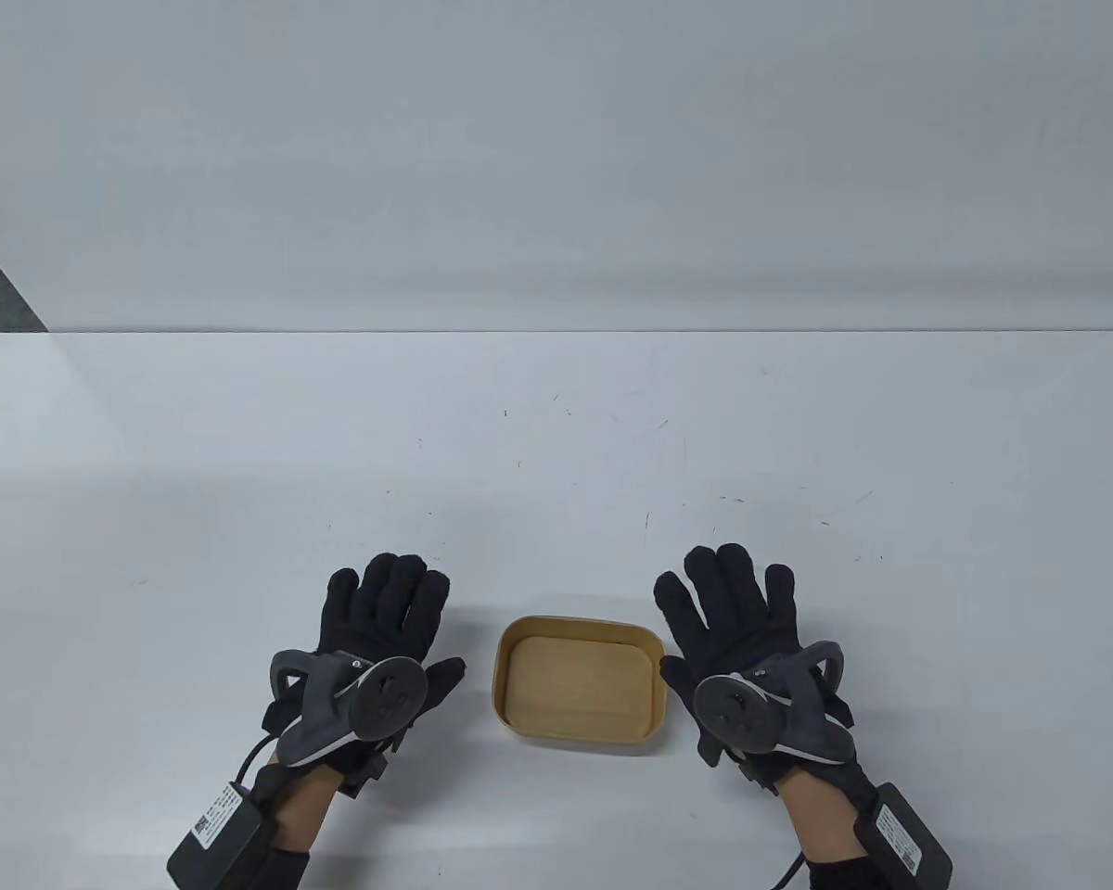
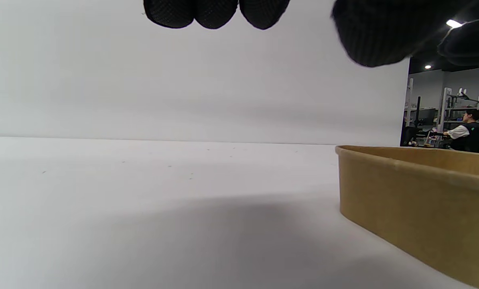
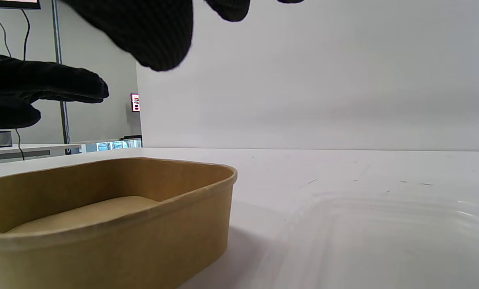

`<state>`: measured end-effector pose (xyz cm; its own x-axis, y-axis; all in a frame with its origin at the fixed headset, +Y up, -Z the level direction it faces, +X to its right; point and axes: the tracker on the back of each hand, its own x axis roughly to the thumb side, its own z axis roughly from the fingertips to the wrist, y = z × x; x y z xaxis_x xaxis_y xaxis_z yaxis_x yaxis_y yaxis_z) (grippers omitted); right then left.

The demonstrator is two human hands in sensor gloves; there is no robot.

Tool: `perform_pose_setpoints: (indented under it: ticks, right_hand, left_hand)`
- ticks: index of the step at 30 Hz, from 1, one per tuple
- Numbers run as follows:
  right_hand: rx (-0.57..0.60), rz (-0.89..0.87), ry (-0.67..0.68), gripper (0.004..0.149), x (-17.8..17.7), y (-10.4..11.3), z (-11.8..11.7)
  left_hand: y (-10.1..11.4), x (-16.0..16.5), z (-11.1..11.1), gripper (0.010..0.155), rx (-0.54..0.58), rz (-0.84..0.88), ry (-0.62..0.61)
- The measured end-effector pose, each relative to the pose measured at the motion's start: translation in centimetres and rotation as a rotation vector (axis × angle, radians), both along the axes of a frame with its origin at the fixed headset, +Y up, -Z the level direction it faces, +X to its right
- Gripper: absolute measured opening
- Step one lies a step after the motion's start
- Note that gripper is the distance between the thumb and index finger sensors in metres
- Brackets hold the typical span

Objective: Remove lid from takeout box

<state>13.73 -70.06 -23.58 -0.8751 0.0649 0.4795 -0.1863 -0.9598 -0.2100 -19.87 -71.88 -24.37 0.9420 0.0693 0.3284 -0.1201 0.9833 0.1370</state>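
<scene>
A brown paper takeout box stands open near the table's front edge, with no lid on it and nothing inside. It also shows in the left wrist view and the right wrist view. A clear plastic lid lies flat on the table to the right of the box, under my right hand; in the table view the hand hides it. My left hand is spread flat, palm down, left of the box and holds nothing. My right hand is spread flat, palm down, right of the box, above the lid and apart from it.
The white table carries only faint scuff marks. A white backdrop wall stands behind its far edge. Black battery packs with cables sit on both wrists at the bottom edge.
</scene>
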Motion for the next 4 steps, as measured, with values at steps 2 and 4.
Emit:
perform_pose_setpoints:
  ticks: [2, 4]
  right_hand:
    - [-0.001, -0.007, -0.005, 0.077, 0.09, 0.04, -0.04]
    - [0.000, -0.009, -0.003, 0.077, 0.05, 0.02, -0.05]
  left_hand:
    - [-0.26, -0.42, -0.30, 0.088, -0.016, -0.007, 0.026]
    - [-0.41, -0.71, -0.44, 0.088, -0.020, -0.008, 0.037]
